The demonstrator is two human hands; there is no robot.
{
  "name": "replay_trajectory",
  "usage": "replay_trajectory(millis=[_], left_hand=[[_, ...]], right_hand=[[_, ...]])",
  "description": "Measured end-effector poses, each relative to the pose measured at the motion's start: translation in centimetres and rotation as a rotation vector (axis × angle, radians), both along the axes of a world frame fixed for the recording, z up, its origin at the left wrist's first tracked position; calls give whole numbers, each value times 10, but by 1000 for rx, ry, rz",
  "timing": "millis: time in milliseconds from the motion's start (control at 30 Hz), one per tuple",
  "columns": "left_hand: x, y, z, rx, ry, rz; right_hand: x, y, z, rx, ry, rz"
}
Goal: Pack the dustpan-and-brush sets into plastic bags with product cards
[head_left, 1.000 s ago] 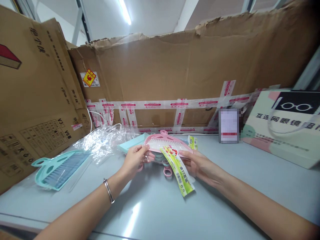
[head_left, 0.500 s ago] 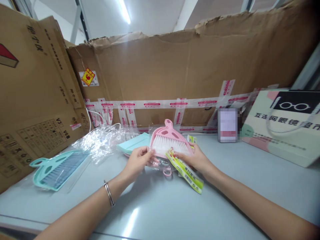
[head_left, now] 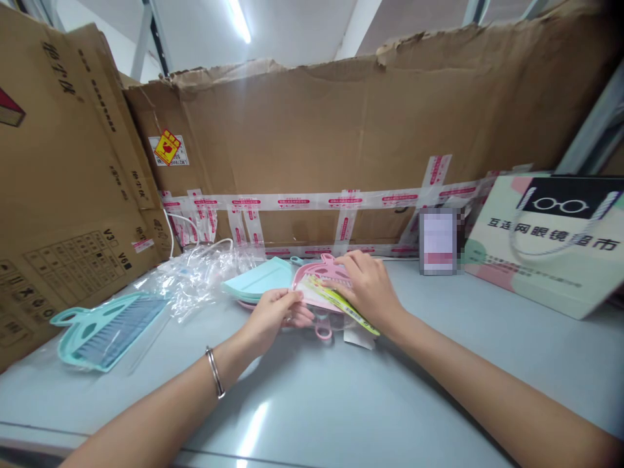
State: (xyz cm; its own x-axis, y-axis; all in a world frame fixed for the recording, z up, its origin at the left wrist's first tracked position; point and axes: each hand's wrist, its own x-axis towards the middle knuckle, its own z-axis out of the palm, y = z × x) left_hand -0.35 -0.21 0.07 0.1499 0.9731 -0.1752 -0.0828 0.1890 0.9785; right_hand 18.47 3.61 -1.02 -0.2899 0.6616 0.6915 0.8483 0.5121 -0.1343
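A pink dustpan and brush set (head_left: pixel 314 268) with white bristles lies low over the table, in a clear bag. My left hand (head_left: pixel 279 313) pinches its left edge between thumb and fingers. From above, my right hand (head_left: pixel 369 289) is curled over its right side, the thumb on a yellow-green header card (head_left: pixel 358 315). Part of the set is hidden under that hand. A pink handle loop (head_left: pixel 323 331) sticks out at the front. Just left of the set, teal dustpans (head_left: pixel 263 279) lie stacked, close behind my left hand.
A bagged teal dustpan and brush set (head_left: pixel 112 335) lies at the left. Crumpled clear plastic (head_left: pixel 195 283) sits behind it. Cardboard boxes (head_left: pixel 302 136) wall the back and left. A phone-like screen (head_left: pixel 439 244) and a paper bag (head_left: pixel 550 260) stand at the right.
The pink set has tipped down from a raised slant to lying flatter. My right hand has moved up over its top, and the header card has swung flatter. My left hand keeps its pinch.
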Motion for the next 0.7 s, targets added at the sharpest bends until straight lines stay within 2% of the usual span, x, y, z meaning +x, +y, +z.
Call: replay_trajectory(millis=[133,200,267,367,467,700], left_hand=[[-1,-1,6,-22,-37,83],[-3,-1,8,-29,-32,115],[-5,0,8,-26,-34,123],[-8,2,6,-31,-32,127],[-11,4,5,-36,-17,135],[-14,4,9,-14,-49,148]], right_hand=[[9,-13,16,-166,151,185],[18,-24,23,-161,197,271],[27,-35,27,-112,150,348],[36,-44,25,-80,-95,470],[37,-42,20,-27,-279,515],[41,-36,21,27,-219,541]])
